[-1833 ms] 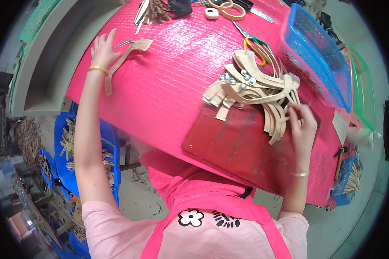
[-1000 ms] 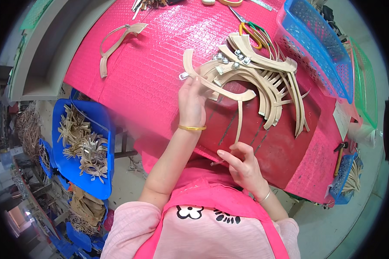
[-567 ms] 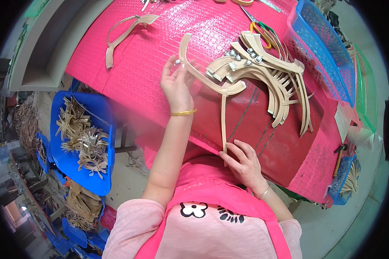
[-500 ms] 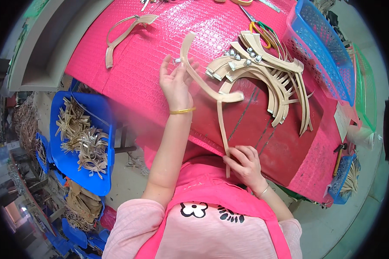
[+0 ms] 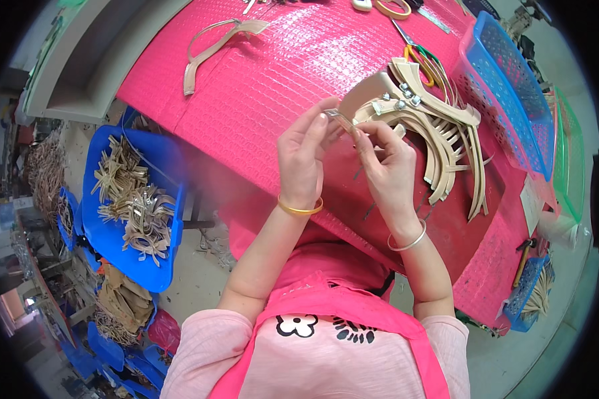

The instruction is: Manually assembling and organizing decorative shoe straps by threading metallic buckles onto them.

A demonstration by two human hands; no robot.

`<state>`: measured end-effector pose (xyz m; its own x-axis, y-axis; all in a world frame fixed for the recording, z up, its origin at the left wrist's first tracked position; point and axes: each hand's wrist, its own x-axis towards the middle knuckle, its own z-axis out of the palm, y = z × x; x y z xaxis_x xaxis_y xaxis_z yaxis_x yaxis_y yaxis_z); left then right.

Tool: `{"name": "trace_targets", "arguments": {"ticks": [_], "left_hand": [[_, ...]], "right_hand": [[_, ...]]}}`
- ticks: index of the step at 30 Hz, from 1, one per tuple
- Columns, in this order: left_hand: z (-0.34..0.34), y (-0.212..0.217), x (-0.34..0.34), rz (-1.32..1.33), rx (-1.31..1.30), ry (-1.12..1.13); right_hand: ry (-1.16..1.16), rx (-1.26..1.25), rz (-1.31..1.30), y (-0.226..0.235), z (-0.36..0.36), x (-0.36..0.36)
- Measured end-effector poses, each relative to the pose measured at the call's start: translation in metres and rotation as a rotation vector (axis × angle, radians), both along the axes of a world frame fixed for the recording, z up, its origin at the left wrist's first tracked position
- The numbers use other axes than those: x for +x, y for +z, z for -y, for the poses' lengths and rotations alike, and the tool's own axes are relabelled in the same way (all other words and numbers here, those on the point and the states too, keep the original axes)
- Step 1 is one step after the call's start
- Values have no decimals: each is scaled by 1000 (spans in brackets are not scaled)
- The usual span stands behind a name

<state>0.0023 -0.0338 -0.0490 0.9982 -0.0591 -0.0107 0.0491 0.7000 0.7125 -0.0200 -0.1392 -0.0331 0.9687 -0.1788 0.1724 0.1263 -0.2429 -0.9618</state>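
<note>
My left hand (image 5: 304,149) pinches a small silver buckle (image 5: 331,114) between thumb and fingertips, above the table. Close beside it, my right hand (image 5: 387,166) grips the narrow end of a beige sandal strap (image 5: 345,122) at the buckle. Whether the end is through the buckle I cannot tell, as fingers cover part of it. A wider beige band rises behind the fingertips and seems to belong to the same piece. Just beyond my right hand lies a pile of similar beige straps (image 5: 439,159) with silver buckles, on a dark red mat (image 5: 439,229).
A single beige strap (image 5: 199,56) lies at the far left of the pink table cover (image 5: 246,113). Scissors (image 5: 416,56) and a tape roll (image 5: 394,8) lie at the back. Blue basket (image 5: 506,86) stands right; a blue bin (image 5: 123,256) with strap pieces stands left.
My right hand has moved up from the table's near edge, bringing the strap's narrow end to the buckle. My left hand has shifted right and slightly nearer, so both hands now meet.
</note>
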Motion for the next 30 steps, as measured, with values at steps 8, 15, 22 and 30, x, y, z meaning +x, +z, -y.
{"name": "trace_targets", "arguments": {"ticks": [8,15,22,30], "left_hand": [[-13,0,-1,-41,-117,-169],[-24,-1,3,-50,-121,-245],[-29,5,5,50,132,-91],[-46,20,15,111,266,-260]], "right_hand": [[-106,-313,134,8,-6,-4],[-122,-323,75,15,-7,-6],[73,-574,300,23,3,-5],[172,-522,252,24,1,3]]}}
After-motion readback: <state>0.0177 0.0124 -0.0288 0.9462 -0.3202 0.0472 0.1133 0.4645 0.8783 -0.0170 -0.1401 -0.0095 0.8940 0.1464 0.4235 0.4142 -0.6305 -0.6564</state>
